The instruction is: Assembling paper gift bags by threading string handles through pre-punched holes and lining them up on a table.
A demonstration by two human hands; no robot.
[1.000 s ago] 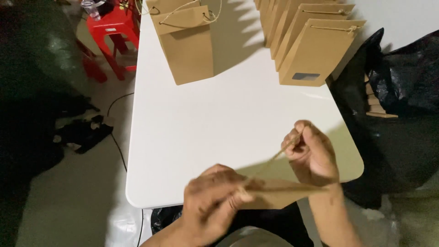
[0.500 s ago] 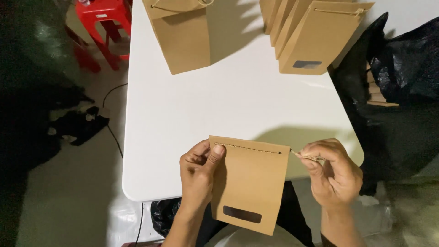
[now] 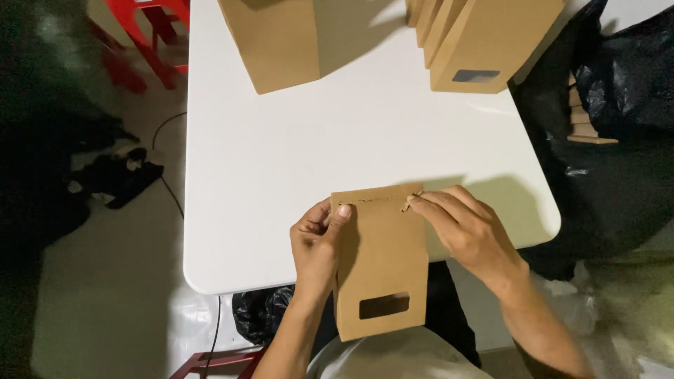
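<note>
While the left hand (image 3: 317, 242) grips the paper bag (image 3: 379, 263), the right hand (image 3: 467, 228) pinches its string (image 3: 375, 201).

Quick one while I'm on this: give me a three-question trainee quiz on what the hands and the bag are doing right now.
1. True or false: the left hand grips the paper bag at its left edge.
2. What do the right hand fingers pinch? A) string B) stool C) black plastic
3. Fill in: the bag's cut-out window sits near its ____ end.

Key: 1 true; 2 A; 3 lower, toward the person.
</note>
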